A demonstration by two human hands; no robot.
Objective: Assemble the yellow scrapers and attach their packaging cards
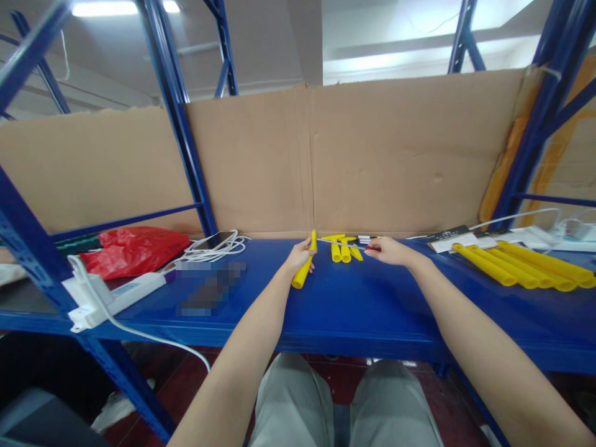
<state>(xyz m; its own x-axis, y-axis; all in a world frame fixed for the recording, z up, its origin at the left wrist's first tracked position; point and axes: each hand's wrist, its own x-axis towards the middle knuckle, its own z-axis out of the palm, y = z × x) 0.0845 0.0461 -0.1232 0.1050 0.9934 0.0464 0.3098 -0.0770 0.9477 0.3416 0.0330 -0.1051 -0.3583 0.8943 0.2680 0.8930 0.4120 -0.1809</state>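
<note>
Forearms (242,360), then yellow tube (303,273), long axis away, slightly rightward

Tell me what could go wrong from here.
The thin metal tool in the right hand points toward the yellow tube in the left hand; it might slip toward that hand. The white cable drooping past the front edge of the blue tabletop could snag the left forearm.

1. A red plastic bag (133,253) lies at left, near a coiled white cable (199,255).
2. A white power strip (135,290) sits before the bag.
3. Cardboard panels (400,149) stand upright along the back.
</note>
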